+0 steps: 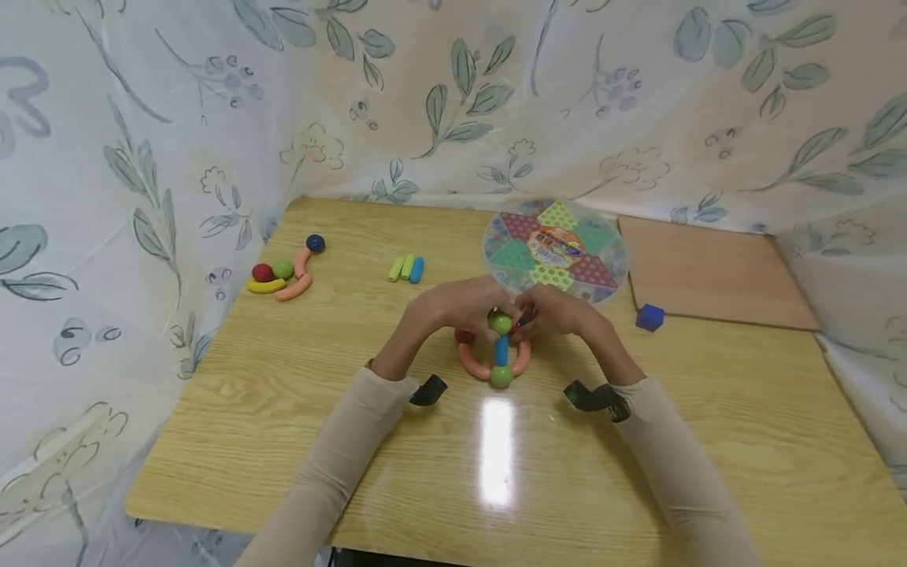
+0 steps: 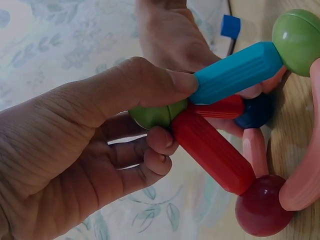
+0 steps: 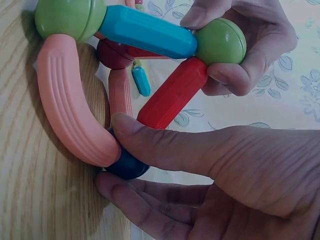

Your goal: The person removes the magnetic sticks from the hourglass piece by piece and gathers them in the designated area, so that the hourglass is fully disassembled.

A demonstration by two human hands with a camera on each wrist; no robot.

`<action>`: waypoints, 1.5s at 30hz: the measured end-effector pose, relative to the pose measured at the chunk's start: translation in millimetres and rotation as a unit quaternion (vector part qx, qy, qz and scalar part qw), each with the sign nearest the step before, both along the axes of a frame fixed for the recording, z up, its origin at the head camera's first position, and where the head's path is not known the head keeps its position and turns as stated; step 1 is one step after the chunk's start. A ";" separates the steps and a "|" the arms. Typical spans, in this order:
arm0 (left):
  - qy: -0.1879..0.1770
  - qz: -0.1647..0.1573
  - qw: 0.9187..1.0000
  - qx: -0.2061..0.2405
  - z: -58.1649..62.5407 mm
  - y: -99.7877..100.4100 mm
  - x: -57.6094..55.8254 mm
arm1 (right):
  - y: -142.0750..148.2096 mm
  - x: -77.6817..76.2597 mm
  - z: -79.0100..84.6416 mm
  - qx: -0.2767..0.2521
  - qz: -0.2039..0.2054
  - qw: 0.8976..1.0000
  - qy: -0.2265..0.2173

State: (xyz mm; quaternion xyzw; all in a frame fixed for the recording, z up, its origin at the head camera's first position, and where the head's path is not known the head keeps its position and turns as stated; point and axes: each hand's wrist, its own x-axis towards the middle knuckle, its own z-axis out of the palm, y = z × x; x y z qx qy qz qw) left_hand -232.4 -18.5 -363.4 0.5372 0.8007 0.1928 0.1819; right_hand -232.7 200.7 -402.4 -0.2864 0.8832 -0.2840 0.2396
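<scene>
A pyramid of ball-and-rod building toy pieces stands on the table between both hands. Curved pink rods [image 3: 72, 102] form its base, joined by a green ball [image 1: 501, 376], a dark red ball [image 2: 265, 205] and a navy ball [image 3: 129, 162]. A blue rod [image 2: 237, 72] and two red rods, one being this red rod [image 3: 173, 95], slope up to a green top ball [image 3: 221, 41]. My left hand [image 1: 471, 305] pinches that top ball between thumb and fingers. Low on the other side, my right hand [image 1: 556, 309] grips the navy ball, thumb above and fingers beneath.
At the left lie a navy ball [image 1: 315, 243], red ball [image 1: 262, 272], green ball [image 1: 283, 268], yellow curved rod [image 1: 266, 287] and pink curved rods [image 1: 294, 288]. Short rods [image 1: 407, 268] lie behind. A round game board [image 1: 595, 272], wooden board [image 1: 716, 272] and blue cube [image 1: 649, 317] sit right.
</scene>
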 end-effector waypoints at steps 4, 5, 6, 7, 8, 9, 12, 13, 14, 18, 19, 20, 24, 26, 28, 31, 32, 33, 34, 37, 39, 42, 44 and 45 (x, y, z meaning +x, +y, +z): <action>-0.016 -0.001 1.000 0.007 2.0 -2.0 0.3 | -1.5 1.4 3.4 0.004 0.000 1.000 0.001; -0.019 -0.001 1.000 0.012 2.8 -2.4 0.3 | -1.7 1.5 4.4 0.007 -0.001 1.000 0.002; -0.024 0.001 1.000 0.016 3.7 -2.9 0.4 | -1.8 1.3 5.2 0.009 0.000 1.000 0.004; -0.028 0.004 0.999 0.019 4.4 -3.7 0.3 | -2.0 1.0 5.9 0.010 -0.001 1.000 0.004; -0.030 0.006 0.999 0.022 5.1 -4.5 0.1 | -2.3 0.8 6.6 0.011 0.000 1.000 0.004; -0.032 0.008 0.999 0.026 5.8 -5.5 -0.3 | -2.7 0.6 7.2 0.011 0.000 1.000 0.003; -0.035 0.020 0.999 0.031 8.9 -10.2 -2.4 | -3.2 0.2 8.5 0.013 0.004 1.000 0.000; -0.033 0.027 0.999 0.033 10.7 -12.5 -3.4 | -3.5 0.3 8.9 0.013 0.002 1.000 -0.001; -0.029 0.038 0.998 0.035 12.2 -15.5 -5.0 | -3.8 0.2 9.0 0.015 0.002 1.000 0.000; -0.014 0.114 0.993 0.040 18.3 -35.9 -12.4 | -4.7 -1.8 6.3 0.016 0.003 1.000 0.001; -0.011 0.136 0.990 0.040 19.2 -43.0 -14.9 | -5.2 -2.1 5.5 0.017 0.003 1.000 0.001; -0.007 0.159 0.986 0.040 19.2 -50.6 -18.0 | -5.4 -2.6 4.9 0.017 0.005 1.000 0.001; 0.020 0.235 0.971 0.030 16.5 -83.3 -40.4 | -5.0 -2.6 4.9 0.017 0.006 1.000 0.003; 0.040 0.269 0.962 0.021 12.5 -100.1 -57.6 | -4.1 -2.4 5.8 0.017 0.004 1.000 0.005; 0.059 0.302 0.951 0.003 7.3 -117.5 -76.2 | -3.6 -2.3 6.7 0.018 0.002 1.000 0.005; 0.084 0.350 0.932 -0.041 -2.7 -142.9 -101.0 | -3.4 -1.7 6.6 0.015 -0.001 1.000 0.000; 0.089 0.365 0.925 -0.054 -6.6 -150.9 -107.9 | -3.0 -1.3 6.3 0.014 -0.001 1.000 -0.001; 0.095 0.378 0.919 -0.064 -10.4 -158.3 -114.3 | -2.9 -0.9 6.1 0.012 -0.001 1.000 -0.002; 0.098 0.391 0.912 -0.071 -14.1 -165.3 -120.0 | -2.8 -0.5 5.6 0.011 -0.003 1.000 -0.004; 0.100 0.428 0.895 -0.072 -23.9 -183.1 -132.4 | -1.8 0.0 4.4 0.006 -0.002 1.000 0.001; 0.104 0.450 0.884 -0.071 -27.8 -191.9 -135.8 | -1.4 -0.3 3.7 0.005 0.000 1.000 0.003; 0.106 0.483 0.866 -0.067 -30.3 -201.1 -133.9 | -0.9 -1.6 3.3 0.007 0.005 1.000 0.005; 0.113 0.503 0.855 -0.059 -28.0 -202.3 -128.1 | -0.7 -2.0 3.8 0.010 0.005 1.000 0.005; 0.117 0.510 0.851 -0.053 -26.4 -201.1 -125.1 | -0.3 -2.1 4.3 0.011 0.003 1.000 0.004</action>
